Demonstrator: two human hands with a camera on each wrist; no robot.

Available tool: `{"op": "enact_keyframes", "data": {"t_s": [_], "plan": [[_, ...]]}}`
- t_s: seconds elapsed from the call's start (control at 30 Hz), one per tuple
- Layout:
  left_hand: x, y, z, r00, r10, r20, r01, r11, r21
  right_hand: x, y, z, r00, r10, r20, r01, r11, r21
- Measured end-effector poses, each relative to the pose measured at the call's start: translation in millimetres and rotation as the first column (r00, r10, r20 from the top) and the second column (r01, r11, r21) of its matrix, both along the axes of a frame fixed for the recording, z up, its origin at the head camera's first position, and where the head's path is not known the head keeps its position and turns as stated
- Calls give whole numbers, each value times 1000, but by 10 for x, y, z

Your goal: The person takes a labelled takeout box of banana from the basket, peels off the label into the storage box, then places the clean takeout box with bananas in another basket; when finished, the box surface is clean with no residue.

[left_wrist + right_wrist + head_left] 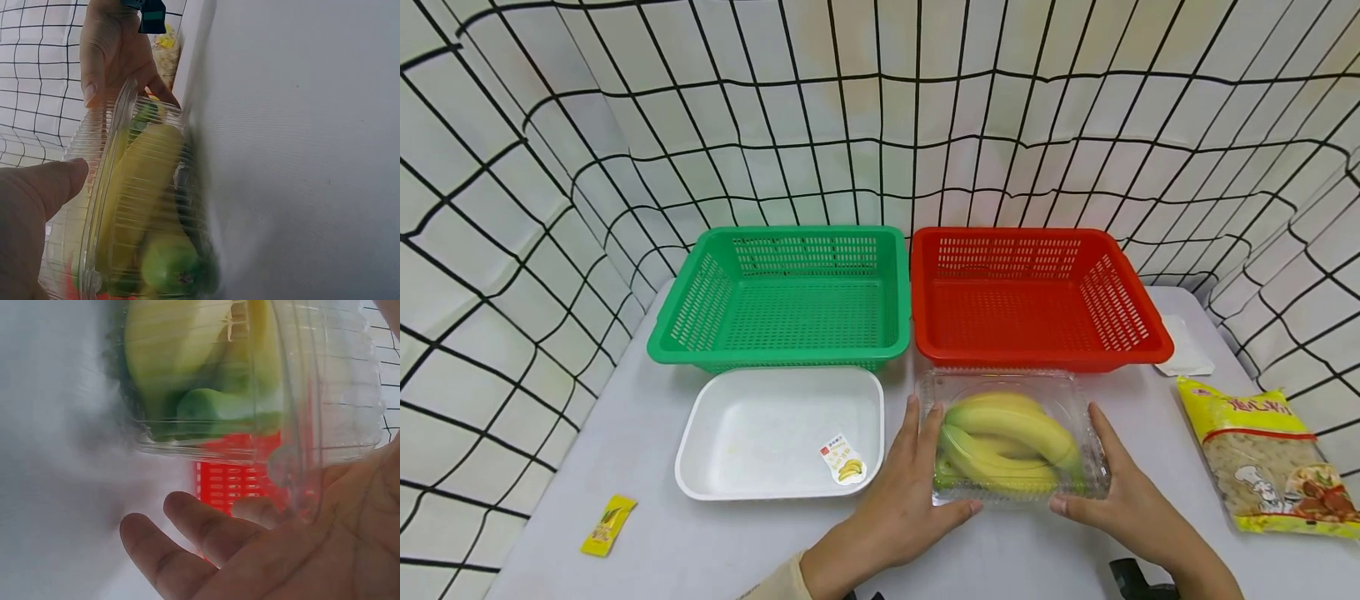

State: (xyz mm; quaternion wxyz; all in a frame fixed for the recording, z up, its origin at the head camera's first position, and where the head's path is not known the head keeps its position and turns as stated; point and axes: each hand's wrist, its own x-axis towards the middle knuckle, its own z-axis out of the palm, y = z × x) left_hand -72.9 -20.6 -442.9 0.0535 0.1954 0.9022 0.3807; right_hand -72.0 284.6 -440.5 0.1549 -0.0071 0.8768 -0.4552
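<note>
A clear plastic clamshell box [1011, 379] with bananas [1011, 425] inside lies in front of the red basket. My left hand [898, 492] is at its left side, fingers stretched along that side and thumb by the front edge. On the other side my right hand [1131, 496] frames the right front corner, its thumb near the front edge. In the right wrist view the right fingers [194, 531] are spread and loosely extended beside the box wall. My left thumb [53, 184] lies by the lid rim in the left wrist view; the other left fingers are hidden there.
A green basket [805, 354] and a red basket [1037, 354] stand at the back. Before the green one lies a white tray [752, 442] with a banana label [844, 458]. A yellow packet [608, 526] is at left, a yellow food bag [1273, 467] at right. Black wire mesh surrounds the table.
</note>
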Motion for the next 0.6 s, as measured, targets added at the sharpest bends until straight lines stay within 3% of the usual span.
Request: {"op": "enact_keyframes", "data": {"t_s": [0.23,0.6], "plan": [[-10,-14,-31,1000,0,6,0,1000,22,17,-8,-23,999,3,-49,-3,1000,-1],[-6,-17,-40,997,23,75,-29,997,74,23,-15,-15,999,-6,-51,6,1000,-1]]}}
